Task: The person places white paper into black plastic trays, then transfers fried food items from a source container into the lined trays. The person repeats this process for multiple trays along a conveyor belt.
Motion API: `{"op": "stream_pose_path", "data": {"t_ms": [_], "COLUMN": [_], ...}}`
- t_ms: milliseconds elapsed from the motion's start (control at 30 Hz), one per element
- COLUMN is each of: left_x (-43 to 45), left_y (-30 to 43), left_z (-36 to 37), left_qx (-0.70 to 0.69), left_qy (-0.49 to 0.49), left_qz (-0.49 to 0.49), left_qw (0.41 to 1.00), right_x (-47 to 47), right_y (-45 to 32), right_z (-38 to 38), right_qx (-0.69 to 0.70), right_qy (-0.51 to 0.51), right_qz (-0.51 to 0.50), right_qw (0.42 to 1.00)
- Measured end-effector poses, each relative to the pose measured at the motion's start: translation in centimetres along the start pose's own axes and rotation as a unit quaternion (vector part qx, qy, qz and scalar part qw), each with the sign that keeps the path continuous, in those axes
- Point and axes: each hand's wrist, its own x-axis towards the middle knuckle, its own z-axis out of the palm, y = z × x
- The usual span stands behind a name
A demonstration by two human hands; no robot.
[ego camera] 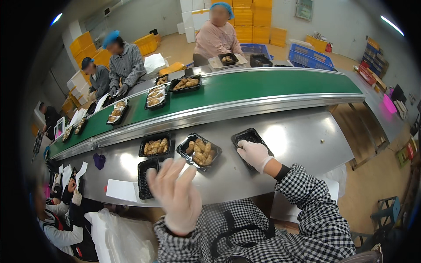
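My gloved left hand is raised with its fingers apart, holding nothing; it partly covers an empty black plastic tray. My gloved right hand reaches over another black plastic tray, fingers curled down inside it. What those fingertips touch is hidden. Between my hands stands a tilted-looking black tray heaped with brown, elongated pieces of produce. Left of it, a second filled tray holds similar brown pieces in rows. White paper sheets lie at the table's front edge, beside the empty tray.
A green conveyor belt with metal rails runs behind the steel table, carrying filled trays. Across it, a person stands near blue crates. Other people work at left. White plastic bags hang below the table's front edge.
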Motion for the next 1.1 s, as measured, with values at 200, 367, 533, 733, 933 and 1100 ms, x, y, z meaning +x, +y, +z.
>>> {"op": "stream_pose_path", "data": {"t_ms": [200, 367, 533, 733, 933, 1100], "left_x": [7.3, 8.9, 10.0, 9.5, 3.0, -6.6], "left_y": [7.9, 10.3, 8.7, 13.3, 9.1, -1.4], "left_z": [-13.6, -13.0, -9.9, -4.3, 8.9, 16.6], "left_qx": [0.062, 0.069, 0.017, -0.164, -0.043, 0.295], "left_qy": [-0.146, -0.144, -0.071, -0.021, -0.143, -0.184], "left_qz": [0.225, 0.400, 0.514, 0.432, 0.217, 0.176], "left_qw": [0.961, 0.903, 0.854, 0.886, 0.965, 0.921], "right_x": [-6.3, -8.5, -11.1, -19.7, -37.1, -40.5], "right_y": [2.8, 6.7, 8.2, 14.3, 31.5, 32.3], "right_z": [3.9, 6.5, 5.7, -0.9, -8.3, -6.4], "right_qx": [-0.133, -0.185, -0.221, -0.103, 0.517, 0.465], "right_qy": [0.052, 0.180, 0.192, 0.333, 0.616, 0.694], "right_qz": [-0.082, -0.119, -0.099, 0.065, 0.278, 0.209], "right_qw": [0.986, 0.959, 0.951, 0.935, 0.526, 0.509]}}
